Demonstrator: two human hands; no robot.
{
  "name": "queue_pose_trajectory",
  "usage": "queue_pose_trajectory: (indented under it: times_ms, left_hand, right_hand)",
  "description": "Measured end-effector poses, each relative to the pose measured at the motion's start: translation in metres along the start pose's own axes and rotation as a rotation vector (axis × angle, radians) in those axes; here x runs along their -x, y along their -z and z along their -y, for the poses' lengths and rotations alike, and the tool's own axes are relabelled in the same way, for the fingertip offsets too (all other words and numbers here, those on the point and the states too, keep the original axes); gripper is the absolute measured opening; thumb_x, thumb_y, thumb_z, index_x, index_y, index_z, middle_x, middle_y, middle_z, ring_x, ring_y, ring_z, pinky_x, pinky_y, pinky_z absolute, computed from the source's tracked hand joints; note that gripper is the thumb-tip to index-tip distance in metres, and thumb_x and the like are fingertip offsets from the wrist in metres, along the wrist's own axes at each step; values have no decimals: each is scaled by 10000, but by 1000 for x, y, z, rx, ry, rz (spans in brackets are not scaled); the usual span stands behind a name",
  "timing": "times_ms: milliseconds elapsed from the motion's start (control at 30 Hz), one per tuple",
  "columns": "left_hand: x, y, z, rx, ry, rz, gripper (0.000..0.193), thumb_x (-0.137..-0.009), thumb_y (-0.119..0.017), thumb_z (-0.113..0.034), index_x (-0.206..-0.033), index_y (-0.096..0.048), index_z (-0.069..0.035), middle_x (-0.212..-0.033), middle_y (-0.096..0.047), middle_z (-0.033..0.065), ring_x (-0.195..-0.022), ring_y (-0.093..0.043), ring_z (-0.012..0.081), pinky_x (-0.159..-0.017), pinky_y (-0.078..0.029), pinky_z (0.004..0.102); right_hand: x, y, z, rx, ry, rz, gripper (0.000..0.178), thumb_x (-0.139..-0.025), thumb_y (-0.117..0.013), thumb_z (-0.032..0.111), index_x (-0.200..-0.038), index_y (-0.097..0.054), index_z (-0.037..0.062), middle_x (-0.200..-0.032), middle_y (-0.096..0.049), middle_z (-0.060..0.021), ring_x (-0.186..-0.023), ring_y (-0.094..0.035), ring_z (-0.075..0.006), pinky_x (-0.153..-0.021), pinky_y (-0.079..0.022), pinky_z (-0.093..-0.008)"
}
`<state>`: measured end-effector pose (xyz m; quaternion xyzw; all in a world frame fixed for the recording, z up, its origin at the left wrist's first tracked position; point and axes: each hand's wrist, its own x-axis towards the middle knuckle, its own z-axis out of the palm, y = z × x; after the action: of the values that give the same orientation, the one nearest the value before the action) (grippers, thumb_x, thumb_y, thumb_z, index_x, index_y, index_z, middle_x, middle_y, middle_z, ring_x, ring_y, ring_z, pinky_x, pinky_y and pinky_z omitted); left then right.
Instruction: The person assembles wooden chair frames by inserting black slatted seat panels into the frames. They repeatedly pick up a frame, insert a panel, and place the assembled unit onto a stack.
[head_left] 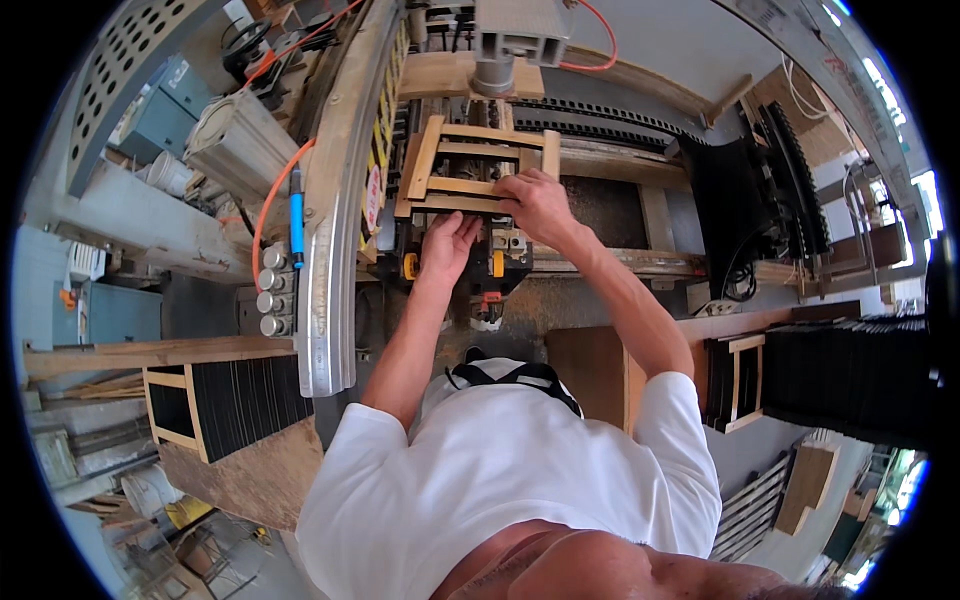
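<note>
Two light wooden frames (460,186) lie one over the other on the machine's bed in front of me. My right hand (538,208) is closed round the near rails, close to their right end, thumb and fingers curled over the wood. Palm upward, my left hand (452,243) rests just below the near rail with its fingers stretched out; whether the fingertips touch the wood I cannot tell. Under the frames sits a black machine fixture (515,272) with yellow knobs (497,263). Above their far side stands a metal press cylinder (492,75).
A metal column (330,300) with an orange air hose (263,215) and a blue pen (297,216) rises at left. Stacks of black-panelled wooden frames stand at left (250,405) and right (840,375). A brown wooden cabinet (590,375) is near my right side.
</note>
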<state>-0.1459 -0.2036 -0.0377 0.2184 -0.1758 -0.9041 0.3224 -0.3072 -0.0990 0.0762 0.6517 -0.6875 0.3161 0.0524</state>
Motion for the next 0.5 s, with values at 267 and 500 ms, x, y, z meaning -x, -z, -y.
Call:
queue_pose_trajectory:
  times_ms: [267,500]
  left_hand:
    - [3,-2,-8,30,-17,142,247,-962,-548,-91,-1203,-541,-37,-1212,-586,100,-1173,-545,268,-1081,-410,448]
    - [21,2,7,-57,-54,-69,204,-987,-516,-84,-1182,-543,-32,-1210,-597,115,-1149,-579,266,-990,-509,458]
  right_hand:
    - [-18,-17,-4,-16,56,300,285,-765,-723,185,-991,-596,65,-893,-693,-98,-913,-636,-310,-842,-485,-418]
    - [-49,-43,-47,19,113,250,229,-750,-708,135,-933,-589,64,-845,-686,-113,-878,-642,-333,-802,-484,-435]
